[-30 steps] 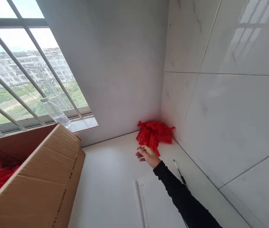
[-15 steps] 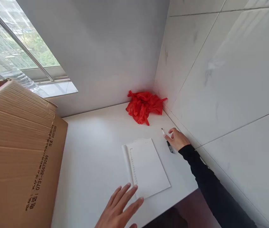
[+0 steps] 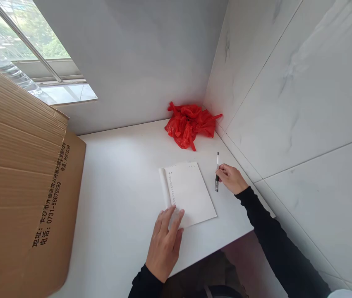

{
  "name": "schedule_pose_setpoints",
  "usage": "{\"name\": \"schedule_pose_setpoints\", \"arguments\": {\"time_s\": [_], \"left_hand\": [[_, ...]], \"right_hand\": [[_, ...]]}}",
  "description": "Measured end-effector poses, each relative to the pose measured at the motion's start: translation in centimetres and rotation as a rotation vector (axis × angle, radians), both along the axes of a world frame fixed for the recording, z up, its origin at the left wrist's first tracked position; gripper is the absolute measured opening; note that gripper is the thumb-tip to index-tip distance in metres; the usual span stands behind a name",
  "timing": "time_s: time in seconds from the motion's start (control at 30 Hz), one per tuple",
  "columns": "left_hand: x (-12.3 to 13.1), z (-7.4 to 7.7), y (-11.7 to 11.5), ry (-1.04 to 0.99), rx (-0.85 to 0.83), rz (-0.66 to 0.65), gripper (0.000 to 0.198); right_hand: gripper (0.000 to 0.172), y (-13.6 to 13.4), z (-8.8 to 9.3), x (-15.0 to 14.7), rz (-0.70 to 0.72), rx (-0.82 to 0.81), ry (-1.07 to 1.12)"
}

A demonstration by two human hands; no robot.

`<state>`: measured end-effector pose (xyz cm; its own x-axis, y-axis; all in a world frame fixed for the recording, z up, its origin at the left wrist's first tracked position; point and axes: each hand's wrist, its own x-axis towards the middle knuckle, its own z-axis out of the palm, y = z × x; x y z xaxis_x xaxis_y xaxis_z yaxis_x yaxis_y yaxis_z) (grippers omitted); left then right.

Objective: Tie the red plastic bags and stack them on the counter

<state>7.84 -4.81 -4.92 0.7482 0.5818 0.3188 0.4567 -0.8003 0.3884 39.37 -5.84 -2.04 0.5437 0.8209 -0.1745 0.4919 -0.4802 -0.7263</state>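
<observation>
A white notepad with a folded-back cover lies on the white table. My left hand rests flat on the pad's near left corner, fingers stretched out. My right hand is closed in a pinch on a black pen that lies just right of the pad, pointing away from me. Both arms wear black sleeves. A crumpled red plastic bag sits in the far corner, beyond the pad and pen.
A large cardboard box with printed text fills the left side, standing on the table. A clear plastic bottle stands behind it by the window. A marble-tiled wall runs along the right; the table's front edge is near my body.
My right hand left the red bag, moved right and took hold of the pen. My left hand came into view and settled on the notepad's corner. The view tilted downward.
</observation>
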Motion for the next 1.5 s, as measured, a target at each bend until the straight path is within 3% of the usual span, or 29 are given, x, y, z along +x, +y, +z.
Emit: {"name": "schedule_pose_setpoints", "arguments": {"time_s": [0.17, 0.3, 0.4, 0.47, 0.57, 0.67, 0.83, 0.93, 1.03, 1.23, 1.37, 1.5], "left_hand": [[1.8, 2.2, -1.8, -0.159, -0.251, 0.105, 0.056], [2.2, 3.3, -2.9, -0.181, -0.437, 0.119, 0.014], [1.7, 3.1, -3.2, -0.148, -0.522, 0.124, 0.019], [0.6, 2.8, -3.4, -0.137, -0.54, 0.126, 0.022], [-1.5, 2.5, -3.2, -0.147, -0.556, 0.168, 0.026], [-3.0, 2.3, -2.8, -0.162, -0.592, 0.28, 0.025], [-1.8, 1.5, -2.6, -0.088, -0.514, 0.35, 0.02], [-0.6, 0.7, -2.6, -0.115, -0.416, 0.416, 0.011], [-0.5, 0.0, -2.6, -0.192, -0.282, 0.445, 0.015], [-1.1, -0.8, -3.3, -0.154, -0.131, 0.208, 0.022], [-0.9, -1.3, -3.9, -0.143, -0.122, 0.232, 0.024], [-0.8, -1.6, -4.1, -0.184, -0.15, 0.27, 0.027]], "right_hand": [[0.02, -1.4, 0.6, -5.7, 0.266, 0.272, 0.691], [0.018, -3.2, 1.3, -11.2, 0.401, 0.246, 0.88], [0.021, -3.7, 1.5, -12.8, 0.363, 0.227, 0.823], [0.026, -3.5, 1.0, -12.1, 0.19, 0.289, 0.772], [0.028, -2.8, -0.6, -9.4, -0.188, 0.511, 0.758], [0.025, -2.4, -2.2, -7.4, -0.319, 0.61, 0.746], [0.025, -0.9, -3.1, -8.1, -0.273, 0.631, 0.802], [0.026, 1.1, -2.5, -9.1, -0.25, 0.653, 0.817], [0.028, 2.3, -1.5, -10.2, -0.184, 0.658, 0.746], [0.017, 0.4, -1.5, -13.3, 0.061, 0.508, 0.614], [0.016, -0.7, -2.2, -14.5, 0.271, 0.336, 0.51], [0.01, -0.4, -2.0, -14.8, 0.344, 0.298, 0.35]]}}
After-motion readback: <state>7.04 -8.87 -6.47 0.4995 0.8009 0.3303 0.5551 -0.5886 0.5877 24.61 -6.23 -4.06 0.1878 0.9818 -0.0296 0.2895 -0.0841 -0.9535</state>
